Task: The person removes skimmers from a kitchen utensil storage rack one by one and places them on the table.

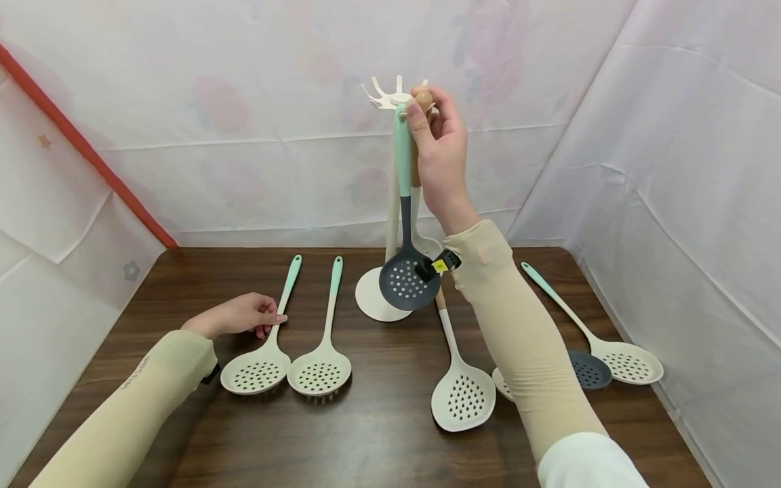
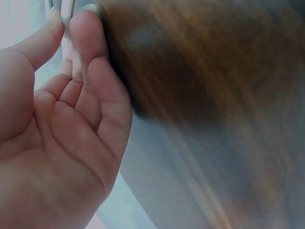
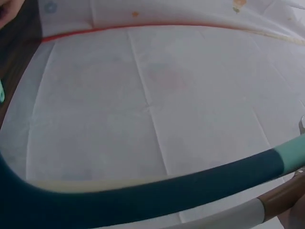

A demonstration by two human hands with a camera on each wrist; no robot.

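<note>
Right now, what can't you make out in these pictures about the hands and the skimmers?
- Head view: right forearm covers most of a white skimmer and part of the dark skimmer.
- Head view: right hand hides how the wooden-handled utensil meets the rack.
- Left wrist view: left hand sharp, table blurred; fingertip contact cut off.

The right hand (image 1: 441,152) is raised high on an upright forearm, fingers curled and pinching at the top. The left hand (image 1: 238,315) lies low and forward — fingers loosely bent, fingertips (image 2: 83,24) extended; both forearms wear beige sleeves.
</note>
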